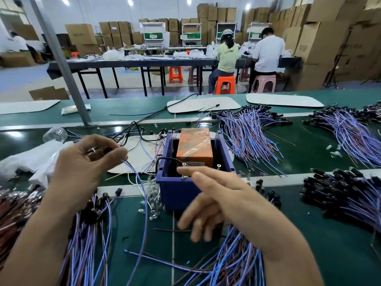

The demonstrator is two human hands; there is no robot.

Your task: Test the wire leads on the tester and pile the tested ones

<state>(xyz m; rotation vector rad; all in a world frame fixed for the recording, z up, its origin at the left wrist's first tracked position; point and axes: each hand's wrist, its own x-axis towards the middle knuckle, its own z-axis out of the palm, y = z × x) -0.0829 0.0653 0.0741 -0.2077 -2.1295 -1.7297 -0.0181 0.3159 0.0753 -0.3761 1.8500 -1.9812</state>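
The left hand [88, 162] is curled, thumb and forefinger pinching the dark head of one wire lead [134, 171], whose blue strand hangs away toward 5 o'clock over the table [340, 254]. The right hand [212, 201] holds nothing. Its fingers are loose and spread, and the forefinger is stretched toward 11 o'clock so that its tip lies at the near rim of the tester [175, 193], close by a small screw [184, 164]. Whether it touches the metal I cannot tell.

The tester is a blue open box with an orange block [194, 147] taped inside, and it stands between the two hands, slightly beyond them. Thin black and white cables run from its 9 o'clock side.

Loose leads lie all round it:
- a near-left pile [86, 234] under the left wrist
- a near-right pile [233, 263] under the right forearm
- a fanned pile [247, 137] at the tester's 2 o'clock
- a dark-headed heap [340, 195] at its 3 o'clock
- a brown bundle [12, 213] at the far left edge

A white plastic bag [31, 159] sits at the left hand's 9 o'clock. Farther back — past a grey post [61, 65] — two people sit on stools [224, 84] at a long bench, with cardboard boxes [321, 44] stacked around them.
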